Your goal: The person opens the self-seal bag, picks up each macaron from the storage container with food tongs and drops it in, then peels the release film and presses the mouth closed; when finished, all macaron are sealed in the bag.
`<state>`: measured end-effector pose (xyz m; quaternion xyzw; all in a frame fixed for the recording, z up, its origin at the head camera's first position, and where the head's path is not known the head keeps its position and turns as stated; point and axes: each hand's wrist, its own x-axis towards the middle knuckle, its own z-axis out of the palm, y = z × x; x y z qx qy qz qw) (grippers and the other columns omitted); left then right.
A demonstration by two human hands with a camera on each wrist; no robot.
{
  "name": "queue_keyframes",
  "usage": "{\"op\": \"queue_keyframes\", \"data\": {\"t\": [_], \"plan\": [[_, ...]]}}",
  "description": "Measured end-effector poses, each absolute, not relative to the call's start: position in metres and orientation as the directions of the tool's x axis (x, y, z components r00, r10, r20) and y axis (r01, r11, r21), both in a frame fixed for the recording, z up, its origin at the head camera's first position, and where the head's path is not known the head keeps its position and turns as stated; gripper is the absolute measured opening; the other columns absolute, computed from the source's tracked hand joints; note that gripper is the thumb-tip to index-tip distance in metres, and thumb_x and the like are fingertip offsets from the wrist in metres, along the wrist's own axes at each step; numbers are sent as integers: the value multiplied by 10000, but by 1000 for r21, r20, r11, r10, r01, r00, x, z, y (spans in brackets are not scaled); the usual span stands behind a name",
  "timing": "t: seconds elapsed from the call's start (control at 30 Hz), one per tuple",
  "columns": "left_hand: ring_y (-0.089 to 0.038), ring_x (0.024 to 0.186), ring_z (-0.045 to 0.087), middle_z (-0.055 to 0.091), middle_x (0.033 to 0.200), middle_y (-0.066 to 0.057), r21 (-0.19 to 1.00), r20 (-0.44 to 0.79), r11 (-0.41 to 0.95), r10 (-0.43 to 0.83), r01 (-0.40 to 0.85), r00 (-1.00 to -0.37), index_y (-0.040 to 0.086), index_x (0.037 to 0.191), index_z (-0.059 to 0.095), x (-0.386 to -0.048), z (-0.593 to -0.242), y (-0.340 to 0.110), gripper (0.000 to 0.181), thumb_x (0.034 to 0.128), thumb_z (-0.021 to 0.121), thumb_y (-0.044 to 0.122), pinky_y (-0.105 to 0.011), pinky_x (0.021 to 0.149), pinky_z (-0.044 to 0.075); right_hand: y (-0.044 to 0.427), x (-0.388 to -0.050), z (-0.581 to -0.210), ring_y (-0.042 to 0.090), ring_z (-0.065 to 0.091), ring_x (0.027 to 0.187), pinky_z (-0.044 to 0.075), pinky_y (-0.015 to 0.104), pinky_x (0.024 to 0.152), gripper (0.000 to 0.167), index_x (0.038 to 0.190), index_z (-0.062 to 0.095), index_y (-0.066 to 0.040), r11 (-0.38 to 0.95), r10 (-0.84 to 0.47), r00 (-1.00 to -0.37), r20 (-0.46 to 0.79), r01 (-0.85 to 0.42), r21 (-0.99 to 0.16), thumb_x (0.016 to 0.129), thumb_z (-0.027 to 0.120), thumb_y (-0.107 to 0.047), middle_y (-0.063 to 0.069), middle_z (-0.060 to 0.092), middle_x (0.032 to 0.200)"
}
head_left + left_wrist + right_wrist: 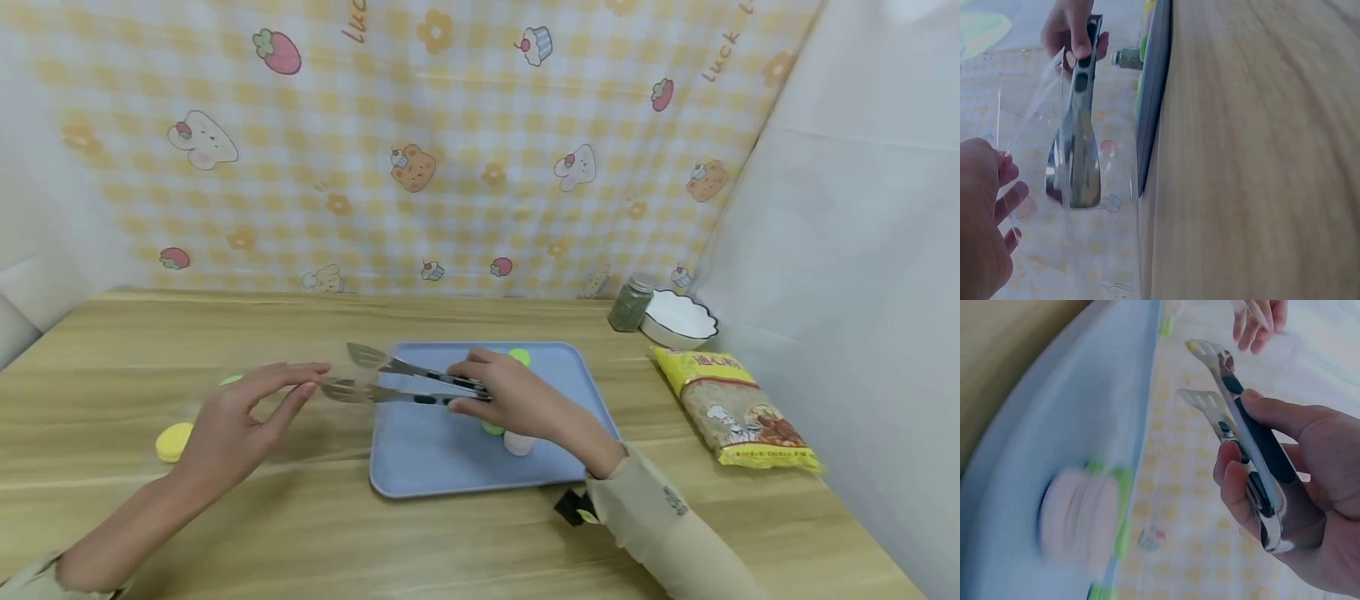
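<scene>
- Tongs (424, 399): grasped in the fingers of the right hand (517, 396), above the left part of the blue tray (442, 458); tips parted, reaching out past the tray's left edge.
- Left hand (228, 425): left of the tray, thumb and fingers pinching thin clear plastic (1038, 94). Its full outline hard to make out; tong tips close to it.
- On the tray, near and below the right hand: a pale round piece (519, 443), a green piece (492, 428) just beside it.
- Tray's far side: green disc (519, 357).
- Left of the tray, on the wood-grain surface (315, 533): yellow disc (173, 442), partly behind the left hand; small green piece (231, 379) farther back, mostly hidden.
- Beyond the tray's far right corner: lidded jar (632, 305) with dark green contents, scalloped white dish (678, 321) just beside it.
- Right of the tray: yellow-ended packet (738, 408), lying flat.
- Behind the tray: yellow-checked cloth (360, 167), hanging.
</scene>
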<state>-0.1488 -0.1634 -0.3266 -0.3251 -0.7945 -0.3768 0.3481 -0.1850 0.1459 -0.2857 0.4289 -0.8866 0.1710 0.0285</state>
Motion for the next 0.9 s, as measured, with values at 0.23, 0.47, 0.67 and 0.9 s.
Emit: {"op": "queue_keyframes", "data": {"t": [0.23,0.47,0.67,0.9], "plan": [[-31,1001,601,686,1024,-47,366,822,481,235,797,-519,69,1022,705,-149,-326,-165,294,771,688,-84,-115,853,421,212,-180,-285,94,530,709,466,236,620,319,1098,637,-9,540,-703,-626,338,-779,-320,835,710,-174,42,617,962],[-24,982,608,689,1011,-59,371,823,459,241,807,-515,55,1002,706,-151,-326,-164,273,778,676,-99,-117,841,432,270,-171,-268,7,471,556,423,212,494,302,1113,667,-86,694,-580,-725,371,-679,-241,848,697,-228,38,651,1005],[-11,997,599,689,1015,-64,374,817,466,245,802,-523,43,977,705,-150,-324,-166,249,777,674,-102,-115,850,427,299,-175,-259,36,440,479,371,230,416,302,1134,640,-21,778,-460,-851,252,-523,-348,852,672,-125,109,635,1015],[-22,991,604,689,1013,-60,368,821,462,246,807,-515,52,982,705,-152,-327,-166,212,804,673,-57,-121,854,430,323,-184,-264,114,524,561,393,247,444,436,1178,613,-51,790,-399,-908,129,-412,-454,746,646,-6,91,599,985]]}}
